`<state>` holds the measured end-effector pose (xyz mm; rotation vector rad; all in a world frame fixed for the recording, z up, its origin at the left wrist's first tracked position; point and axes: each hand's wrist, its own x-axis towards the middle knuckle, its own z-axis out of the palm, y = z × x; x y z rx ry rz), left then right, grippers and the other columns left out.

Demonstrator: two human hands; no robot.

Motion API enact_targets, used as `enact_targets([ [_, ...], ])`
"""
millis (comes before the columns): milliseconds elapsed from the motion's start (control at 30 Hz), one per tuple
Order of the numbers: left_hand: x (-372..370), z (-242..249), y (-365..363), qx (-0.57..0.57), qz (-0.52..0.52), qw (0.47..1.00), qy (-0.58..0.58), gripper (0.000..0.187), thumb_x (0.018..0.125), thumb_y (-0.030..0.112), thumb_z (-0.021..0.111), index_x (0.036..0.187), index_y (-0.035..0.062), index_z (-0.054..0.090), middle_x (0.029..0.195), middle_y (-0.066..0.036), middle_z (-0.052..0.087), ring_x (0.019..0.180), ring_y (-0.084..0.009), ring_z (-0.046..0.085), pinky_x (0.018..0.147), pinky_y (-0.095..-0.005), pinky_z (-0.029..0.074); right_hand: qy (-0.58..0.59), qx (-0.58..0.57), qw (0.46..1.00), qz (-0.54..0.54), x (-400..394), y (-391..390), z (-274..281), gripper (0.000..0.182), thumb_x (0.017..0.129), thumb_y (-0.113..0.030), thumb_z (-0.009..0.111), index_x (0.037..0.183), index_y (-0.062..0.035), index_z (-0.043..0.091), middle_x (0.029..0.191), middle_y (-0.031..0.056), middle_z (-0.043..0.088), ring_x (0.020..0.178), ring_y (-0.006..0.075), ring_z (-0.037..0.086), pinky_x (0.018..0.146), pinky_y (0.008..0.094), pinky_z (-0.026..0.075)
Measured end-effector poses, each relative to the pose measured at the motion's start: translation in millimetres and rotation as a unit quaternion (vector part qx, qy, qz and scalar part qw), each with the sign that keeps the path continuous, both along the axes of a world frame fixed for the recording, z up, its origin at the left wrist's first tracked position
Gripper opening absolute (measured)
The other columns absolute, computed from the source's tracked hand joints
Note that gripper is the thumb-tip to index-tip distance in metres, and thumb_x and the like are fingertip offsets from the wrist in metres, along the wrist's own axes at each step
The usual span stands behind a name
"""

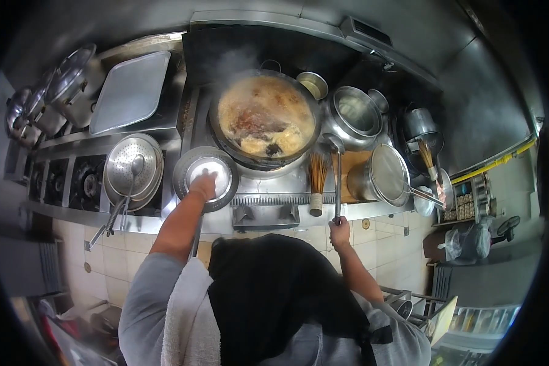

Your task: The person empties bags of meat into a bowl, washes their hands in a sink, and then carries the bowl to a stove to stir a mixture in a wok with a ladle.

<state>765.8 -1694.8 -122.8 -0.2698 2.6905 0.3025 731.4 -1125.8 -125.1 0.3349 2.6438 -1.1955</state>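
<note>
My right hand (340,233) is wrapped round the long handle of a ladle (338,183). The ladle's head points away from me, beside the wok. My left hand (205,185) reaches over a white round bowl (216,166), its fingers bunched and pointing down. Whatever those fingers hold is hidden. A dark, wide-rimmed skimmer (182,174) surrounds the bowl, and its handle runs toward my body. Behind both hands, a large wok (216,131) holds steaming, foamy brown liquid (262,100) with darker patches.
Left of me, a perforated strainer (121,166) rests on stacked pans, beyond which is a metal tray (131,91). To the right stand a bamboo brush (317,180), a mesh sieve (389,174) over a pot (361,181), and a metal bowl (354,110). Burners (86,182) line the left.
</note>
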Motion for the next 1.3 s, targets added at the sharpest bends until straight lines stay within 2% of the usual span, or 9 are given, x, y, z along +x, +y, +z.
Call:
enact_targets([
  [33, -0.5, 0.2, -0.1, 0.003, 0.002, 1.0, 0.002, 0.089, 0.075, 0.019, 0.082, 0.155, 0.0113, 0.044, 0.153, -0.031, 0.048, 0.125, -0.0442, 0.064, 0.109, -0.046, 0.052, -0.027, -0.103, 0.993, -0.044, 12.7, -25.6, 44.2, 0.022, 0.098, -0.02, 0.071, 0.092, -0.0101, 0.051, 0.059, 0.0012, 0.048, 0.038, 0.0116, 0.043, 0.033, 0.0306, 0.035],
  [100, 0.9, 5.6, 6.1, 0.024, 0.03, 0.997, 0.062, 0.052, 0.084, 0.012, 0.069, 0.134, 0.0064, 0.058, 0.139, -0.031, 0.058, 0.12, -0.045, 0.066, 0.102, -0.048, 0.056, -0.03, -0.2, 0.978, -0.053, 31.6, -30.0, 60.4, 0.024, 0.101, -0.02, 0.069, 0.092, -0.0109, 0.049, 0.057, -0.0003, 0.048, 0.038, 0.0122, 0.045, 0.034, 0.0299, 0.036],
  [333, -8.2, -8.1, 0.7, 0.035, 0.057, 0.996, 0.056, 0.03, 0.088, 0.008, 0.058, 0.114, -0.0009, 0.067, 0.122, -0.031, 0.069, 0.118, -0.0431, 0.067, 0.103, -0.0484, 0.054, 0.0, -0.223, 0.974, 0.041, 28.8, -33.1, 153.3, 0.032, 0.105, -0.01, 0.06, 0.135, -0.0053, 0.051, 0.062, 0.0006, 0.053, 0.043, 0.0106, 0.049, 0.039, 0.0279, 0.044],
  [533, -16.8, -70.8, -16.0, 0.043, 0.077, 0.987, 0.132, 0.025, 0.089, 0.01, 0.056, 0.105, 0.0, 0.072, 0.107, -0.029, 0.074, 0.106, -0.0435, 0.072, 0.098, -0.0498, 0.057, -0.021, -0.223, 0.971, 0.08, 16.2, -49.8, 205.9, 0.042, 0.106, -0.008, 0.057, 0.146, -0.0078, 0.045, 0.068, 0.0003, 0.052, 0.045, 0.009, 0.048, 0.04, 0.0278, 0.044],
  [633, -15.3, -63.7, -14.9, 0.045, 0.08, 0.987, 0.13, 0.023, 0.089, 0.011, 0.057, 0.102, -0.0007, 0.072, 0.106, -0.028, 0.075, 0.104, -0.0447, 0.072, 0.097, -0.0499, 0.057, -0.025, -0.098, 0.989, 0.112, 20.6, -63.8, 261.4, 0.06, 0.101, -0.002, 0.059, 0.158, -0.0134, 0.045, 0.077, 0.0034, 0.058, 0.056, 0.0103, 0.052, 0.051, 0.0301, 0.047],
  [867, -7.0, -37.8, -20.7, 0.038, 0.06, 0.99, 0.122, 0.031, 0.085, 0.014, 0.067, 0.112, 0.0011, 0.073, 0.106, -0.028, 0.074, 0.105, -0.045, 0.072, 0.1, -0.0489, 0.057, -0.086, 0.028, 0.979, 0.181, 8.5, -77.2, 269.9, 0.075, 0.099, -0.002, 0.061, 0.167, -0.0193, 0.034, 0.097, 0.0111, 0.069, 0.068, 0.0155, 0.056, 0.068, 0.0333, 0.054],
  [967, 3.0, -11.7, -11.6, 0.059, 0.063, 0.987, 0.133, 0.042, 0.082, 0.015, 0.069, 0.123, 0.0034, 0.071, 0.112, -0.028, 0.074, 0.113, -0.0423, 0.07, 0.105, -0.0469, 0.055, -0.007, 0.007, 0.973, 0.23, 2.2, -72.4, 241.8, 0.078, 0.1, 0.0, 0.059, 0.169, -0.0207, 0.031, 0.075, 0.0032, 0.056, 0.051, 0.0101, 0.048, 0.047, 0.0303, 0.045],
  [1133, -2.9, -6.7, -8.8, 0.076, 0.02, 0.996, 0.031, 0.056, 0.08, 0.012, 0.068, 0.135, 0.0031, 0.062, 0.139, -0.03, 0.061, 0.127, -0.0401, 0.063, 0.108, -0.0452, 0.052, -0.004, 0.099, 0.965, 0.243, -0.5, -97.1, 254.7, 0.076, 0.098, 0.0, 0.061, 0.167, -0.0222, 0.035, 0.1, 0.0137, 0.072, 0.062, 0.0157, 0.058, 0.056, 0.0342, 0.051],
  [1300, -0.2, -17.1, -1.2, 0.064, 0.039, 0.994, 0.08, 0.048, 0.081, 0.009, 0.064, 0.129, 0.002, 0.063, 0.13, -0.031, 0.063, 0.119, -0.0429, 0.065, 0.106, -0.0468, 0.053, 0.073, 0.135, 0.939, 0.308, 6.5, -84.7, 252.3, 0.076, 0.098, -0.002, 0.063, 0.165, -0.0256, 0.037, 0.112, 0.0206, 0.074, 0.076, 0.0257, 0.067, 0.069, 0.0374, 0.055],
])
